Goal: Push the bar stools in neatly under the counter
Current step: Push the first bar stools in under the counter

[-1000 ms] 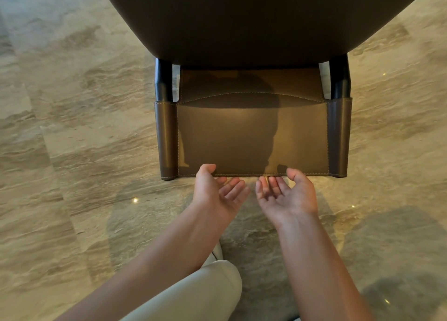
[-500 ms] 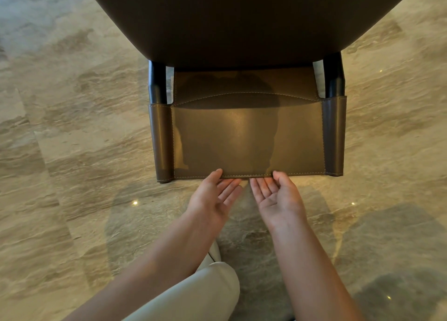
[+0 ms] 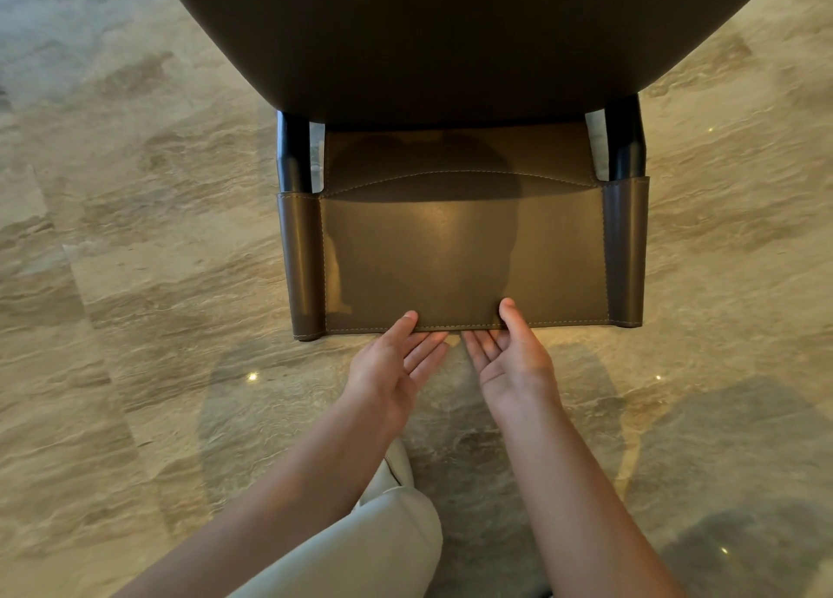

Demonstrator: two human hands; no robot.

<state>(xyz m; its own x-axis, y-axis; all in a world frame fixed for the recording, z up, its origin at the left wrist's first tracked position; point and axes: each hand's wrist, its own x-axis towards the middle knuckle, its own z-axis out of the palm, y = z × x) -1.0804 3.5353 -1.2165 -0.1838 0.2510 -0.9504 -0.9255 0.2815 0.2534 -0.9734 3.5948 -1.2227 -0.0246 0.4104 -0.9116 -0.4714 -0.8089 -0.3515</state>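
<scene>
- Marble floor [image 3: 135, 282], beige with brown veining, fills the whole view; small bright glints of reflected light dotted across it, darker shadows toward the lower right.
- Bar stool [image 3: 464, 255], brown leather, stands on the floor directly ahead, seen from above and behind; dark curved seat shell [image 3: 450, 34] spans the top of the view.
- Backrest panel [image 3: 464, 264], a flat stitched leather sheet, stretched between two leather-sleeved posts; dark reflection across its middle, lower edge nearest the camera.
- Two black posts [image 3: 294, 155] rise from the leather sleeves toward the seat shell, one at each side.
- Pale trouser leg [image 3: 360, 552] bent up from the bottom edge, between the two forearms, with a light shoe tip [image 3: 399, 462] just beyond it on the floor.
- Left hand [image 3: 394, 363] palm up, fingers straight and relaxed, reaching under the lower edge of the backrest panel; thumb laid against the panel's face near the stitched hem.
- Right hand [image 3: 511, 358] likewise palm up with fingers extended, fingertips at the panel's lower edge, thumb resting on its face.
- Both hands close together near the middle of the hem, not curled around anything; cannot tell whether the fingertips press the back of the panel.
</scene>
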